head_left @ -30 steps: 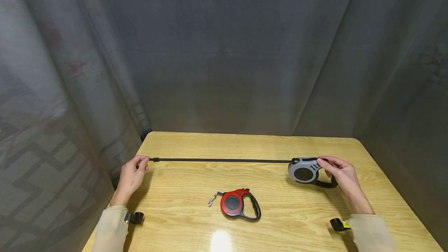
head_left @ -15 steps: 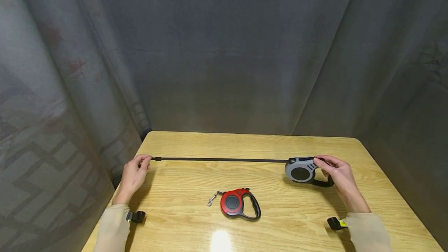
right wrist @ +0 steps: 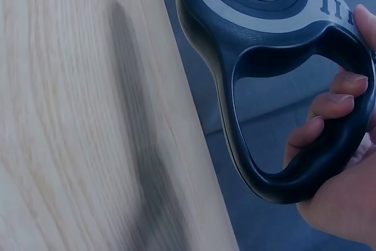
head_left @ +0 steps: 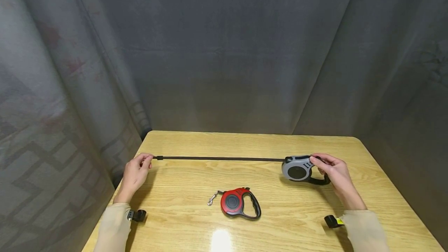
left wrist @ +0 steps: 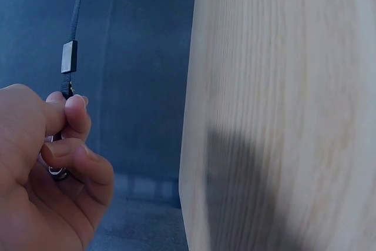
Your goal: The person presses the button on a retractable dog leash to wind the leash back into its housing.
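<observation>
A grey and black retractable leash (head_left: 298,169) (right wrist: 258,33) is held above the wooden table (head_left: 280,221) by my right hand (head_left: 330,170) (right wrist: 341,145), whose fingers curl round its black handle. Its black cord (head_left: 220,159) (left wrist: 77,10) runs taut to the left. My left hand (head_left: 137,172) (left wrist: 53,145) pinches the cord's clip end. A red and black retractable leash (head_left: 238,203) lies on the table between my hands, its metal clip (head_left: 211,200) pointing left.
Grey curtains (head_left: 224,57) close off the back and both sides. The table's rounded far corners and left edge are close to my left hand. A bright light glare (head_left: 220,240) sits near the front edge.
The right hand has carried the grey leash a little to the left, and the left hand has drifted slightly right, so the stretched cord is shorter.
</observation>
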